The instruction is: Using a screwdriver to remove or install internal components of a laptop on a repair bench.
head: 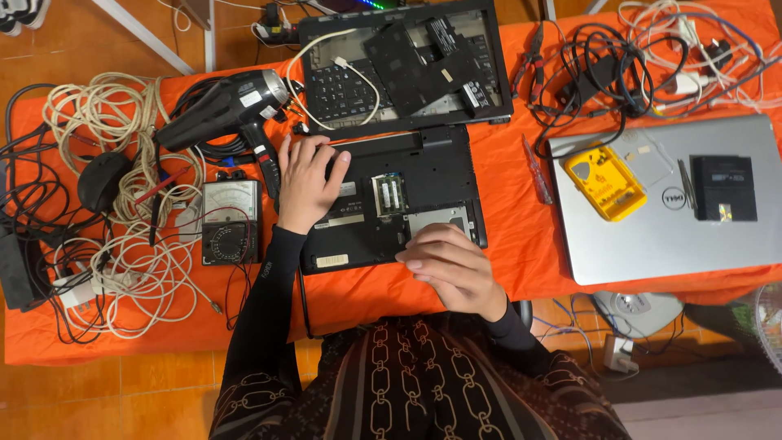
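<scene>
Left hand (307,181) pressing flat, fingers spread, grasping nothing, on the upturned black laptop base (391,200). Right hand (450,267) hovering over its near edge, fingers curling loosely; cannot tell whether pinching anything. Lying just left of the left hand: heat gun (228,106), analog multimeter (231,220).

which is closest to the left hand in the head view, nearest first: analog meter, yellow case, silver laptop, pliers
From the left hand:
1. analog meter, just to its left
2. pliers, up and to the right
3. yellow case, lying on the laptop's left part
4. silver laptop, far right
</scene>
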